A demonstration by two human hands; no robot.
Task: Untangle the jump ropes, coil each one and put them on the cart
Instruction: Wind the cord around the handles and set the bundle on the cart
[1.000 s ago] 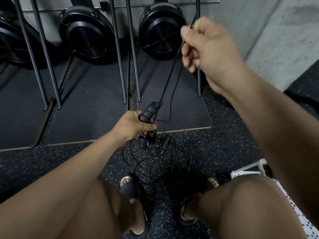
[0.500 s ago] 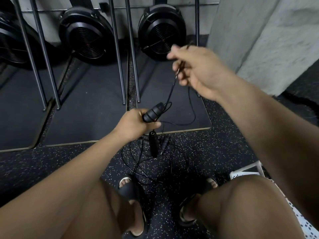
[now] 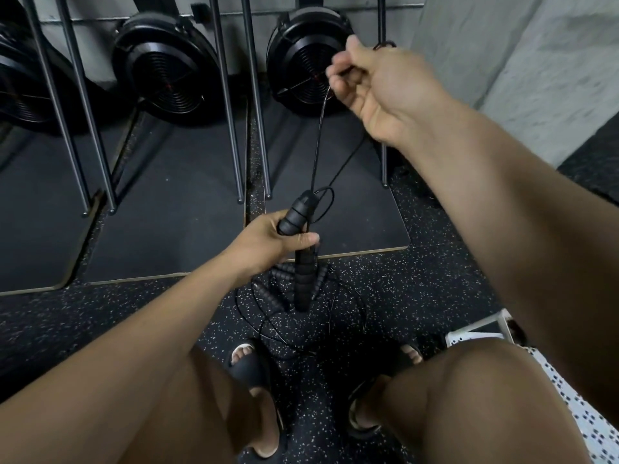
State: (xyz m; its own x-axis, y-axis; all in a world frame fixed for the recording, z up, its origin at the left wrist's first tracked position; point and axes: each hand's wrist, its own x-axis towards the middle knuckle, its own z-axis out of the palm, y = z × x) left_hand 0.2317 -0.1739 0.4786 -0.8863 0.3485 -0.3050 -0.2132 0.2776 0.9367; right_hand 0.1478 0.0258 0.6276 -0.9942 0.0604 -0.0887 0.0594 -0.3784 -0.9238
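Left hand [image 3: 264, 239] on handle [image 3: 296, 214], right hand [image 3: 385, 92] on part-hidden cord [image 3: 318, 142].

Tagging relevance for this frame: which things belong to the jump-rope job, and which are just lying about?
Job: left hand gripping a rope handle; right hand pinching a cable; rope tangle on the floor; white frame, possibly the cart.
Just there: fan machines; steel bars; black mats; sandals.

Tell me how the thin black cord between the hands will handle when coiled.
Probably floppy: the thin black cord bends from the right hand and loops beside the ribbed black handle the left hand grips. Likely light, since a pinch lifts it. May snag on the floor tangle.
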